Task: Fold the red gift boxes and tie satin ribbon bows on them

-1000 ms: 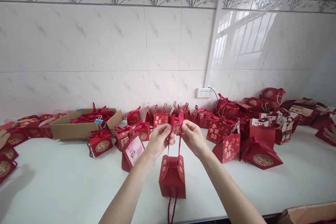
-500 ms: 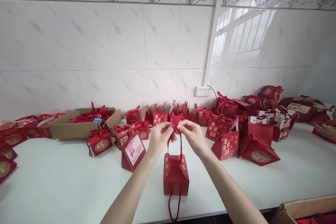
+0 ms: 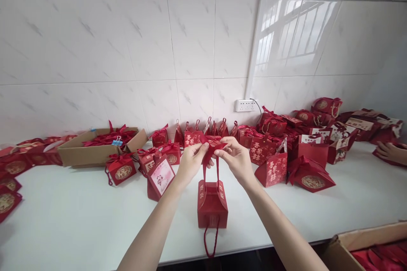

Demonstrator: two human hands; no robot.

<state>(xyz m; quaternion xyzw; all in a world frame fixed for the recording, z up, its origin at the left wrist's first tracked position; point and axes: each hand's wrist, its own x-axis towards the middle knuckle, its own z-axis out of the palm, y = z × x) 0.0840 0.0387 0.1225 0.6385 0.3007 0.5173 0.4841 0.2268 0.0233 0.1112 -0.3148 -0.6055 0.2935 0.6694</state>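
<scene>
Both hands meet above a small red box (image 3: 212, 216), which sits upright on the white counter (image 3: 79, 211) near its front edge, directly before the person, probably so that both arms reach it evenly. The left hand (image 3: 192, 159) pinches a red ribbon (image 3: 206, 171) between thumb and fingers, and the right hand (image 3: 237, 159) grips it just beside, close enough, it seems, for the folds to cross between the fingertips. Two strands run down to the box's top, looking fairly taut, which likely helps keep the curved flaps drawn together. With the counter bearing the box, neither hand needs to steady it. The cord handle (image 3: 210, 256) droops toward the person, away from the ribbon. Other red boxes (image 3: 124, 172) stand farther back, apparently giving the forearms room.
</scene>
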